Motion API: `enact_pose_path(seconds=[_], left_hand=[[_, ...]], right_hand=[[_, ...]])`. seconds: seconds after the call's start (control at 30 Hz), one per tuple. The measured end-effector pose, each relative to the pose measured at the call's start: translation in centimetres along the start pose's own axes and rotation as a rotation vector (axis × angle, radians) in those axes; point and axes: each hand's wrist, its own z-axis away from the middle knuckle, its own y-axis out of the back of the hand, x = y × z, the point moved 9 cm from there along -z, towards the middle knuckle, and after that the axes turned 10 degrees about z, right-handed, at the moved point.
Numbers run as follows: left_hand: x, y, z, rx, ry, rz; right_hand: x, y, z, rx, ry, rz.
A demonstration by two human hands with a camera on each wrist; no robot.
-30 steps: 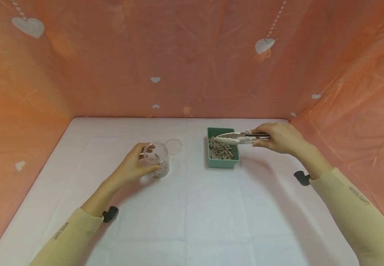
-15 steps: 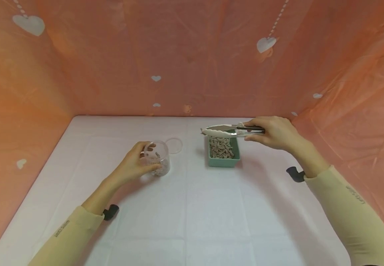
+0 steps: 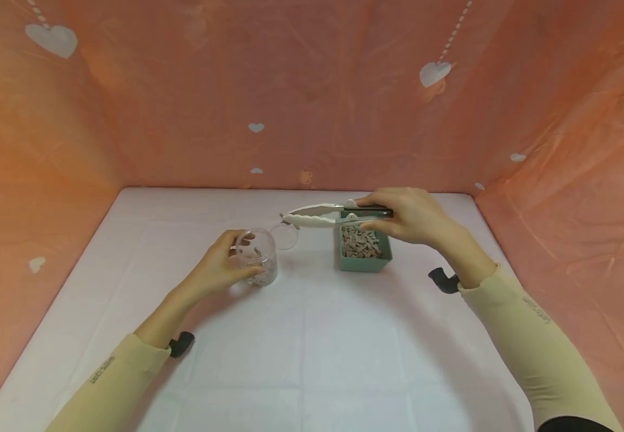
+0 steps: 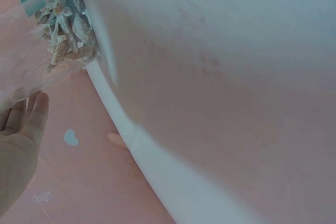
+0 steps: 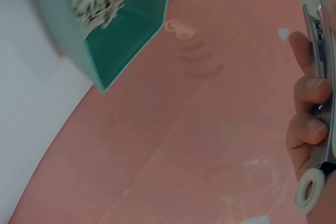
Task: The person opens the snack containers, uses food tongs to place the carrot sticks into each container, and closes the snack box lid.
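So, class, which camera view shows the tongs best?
The head view: it takes in the tongs from tips to handles, though the right hand covers the ends. The right wrist view is closer, but the picture's edge cuts them off; the left wrist view does not show them.

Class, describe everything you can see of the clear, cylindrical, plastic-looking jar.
The clear, cylindrical, plastic-looking jar has straight sides and an open, round mouth. Small, brownish-grey, irregular pieces lie in its lower part. It looks roughly upright, apparently resting on the white-covered table, with a thin, clear, round disc just beyond it to the right. The person's left hand grips it, thumb on the near side.
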Motion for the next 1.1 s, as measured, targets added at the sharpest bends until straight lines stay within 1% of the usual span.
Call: enact_pose_path(seconds=[0.23, 0.37, 0.53, 0.7, 0.8, 1.1], left_hand=[[0.0, 0.0, 0.0, 0.000, 0.005, -0.013], [0.2, 0.0, 0.1, -0.004, 0.003, -0.007], [0.2, -0.1, 0.1, -0.007, 0.011, -0.008], [0.0, -0.1, 0.1, -0.007, 0.028, -0.003], [0.0, -0.1, 0.1, -0.008, 0.026, -0.002], [0.1, -0.1, 0.1, -0.009, 0.028, -0.004]], right_hand=[[-2.1, -0.6, -1.6, 0.005, 0.064, -0.044], [-3.4, -1.0, -2.3, 0.023, 0.108, -0.063], [-4.7, -1.7, -3.0, 0.027, 0.148, -0.042], [-5.2, -2.8, -3.5, -0.012, 0.150, -0.013], [-5.2, -3.3, -3.6, -0.031, 0.141, -0.001], [-5.1, -4.1, -3.3, -0.070, 0.108, 0.006]])
